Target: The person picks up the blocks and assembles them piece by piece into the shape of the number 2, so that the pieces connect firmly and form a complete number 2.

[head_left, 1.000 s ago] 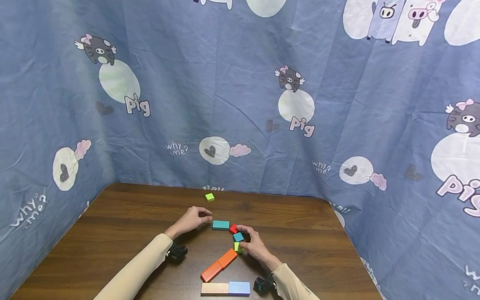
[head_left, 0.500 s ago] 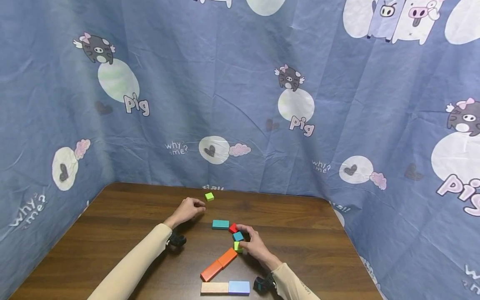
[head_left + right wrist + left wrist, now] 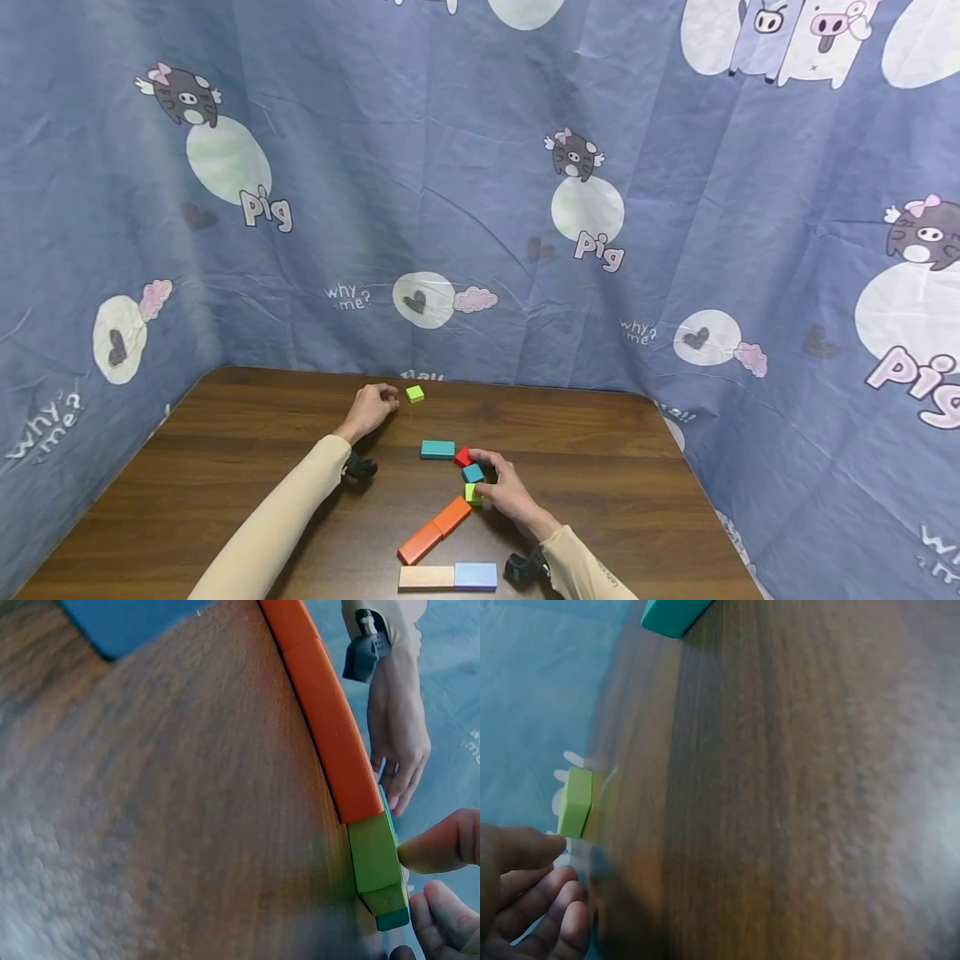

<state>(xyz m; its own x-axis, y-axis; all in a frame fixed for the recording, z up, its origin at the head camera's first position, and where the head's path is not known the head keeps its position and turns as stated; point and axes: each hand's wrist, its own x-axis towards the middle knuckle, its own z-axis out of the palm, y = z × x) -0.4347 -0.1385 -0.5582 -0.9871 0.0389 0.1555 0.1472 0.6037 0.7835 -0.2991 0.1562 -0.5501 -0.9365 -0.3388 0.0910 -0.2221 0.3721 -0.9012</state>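
My left hand (image 3: 372, 407) hovers just left of a lone lime-green block (image 3: 415, 393) near the table's far edge. Its fingers are loosely bent and hold nothing; the left wrist view has the thumb close to that green block (image 3: 575, 802). My right hand (image 3: 512, 492) lies along the right side of a short row: a red block (image 3: 462, 457), a blue block (image 3: 472, 472) and a second green block (image 3: 472, 494). The right thumb (image 3: 439, 844) touches this green block (image 3: 375, 859), while the index finger reaches to the red one. Past the red block lies a teal block (image 3: 437, 450).
Two orange blocks (image 3: 435, 530) run end to end from the green block toward the near left. Closer to me, a tan block (image 3: 426, 577) and a light blue block (image 3: 476, 576) form a straight line. A patterned blue cloth (image 3: 480, 208) hangs behind the table.
My left hand has moved from beside the teal block to the far left, up to the lone green block. The right hand and the blocks have stayed in place.
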